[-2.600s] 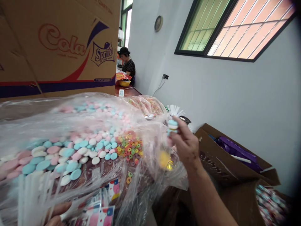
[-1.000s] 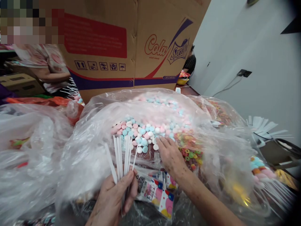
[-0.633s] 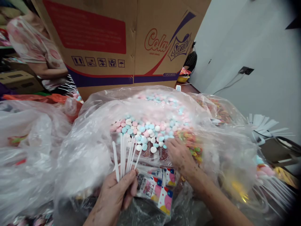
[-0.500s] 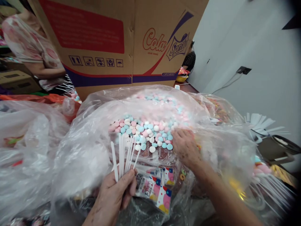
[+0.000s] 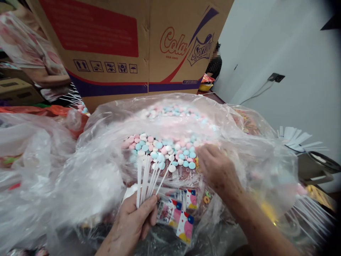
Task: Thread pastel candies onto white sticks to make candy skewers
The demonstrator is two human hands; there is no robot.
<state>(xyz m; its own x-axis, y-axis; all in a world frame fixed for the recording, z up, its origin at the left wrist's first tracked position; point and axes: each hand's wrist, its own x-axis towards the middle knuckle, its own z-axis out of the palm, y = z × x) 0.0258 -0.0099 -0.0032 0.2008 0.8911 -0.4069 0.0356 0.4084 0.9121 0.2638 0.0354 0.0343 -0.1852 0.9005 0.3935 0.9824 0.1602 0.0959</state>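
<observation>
My left hand (image 5: 137, 217) is closed round a fanned bunch of white plastic sticks (image 5: 146, 176), which point up toward the candies. Pink, blue and white round candies (image 5: 169, 151) lie heaped inside a large clear plastic bag (image 5: 93, 177), whose mouth faces me. At the right edge of the heap, my right hand (image 5: 217, 169) has its fingers curled down against the candies and plastic. Whatever its fingertips hold, if anything, is hidden. Small printed packets (image 5: 174, 215) with coloured dots lie just right of my left hand.
A big cardboard box (image 5: 114, 39) stands behind the bag. More clear plastic (image 5: 23, 199) covers the left side. White sticks (image 5: 294, 138) fan out near a dark container (image 5: 314, 165) at right. A person (image 5: 39, 64) is at the far left, another person (image 5: 214, 65) behind the box.
My left hand has shifted slightly right, and the sticks in it have drawn closer together. My right hand has turned, its fingers more curled at the heap's edge.
</observation>
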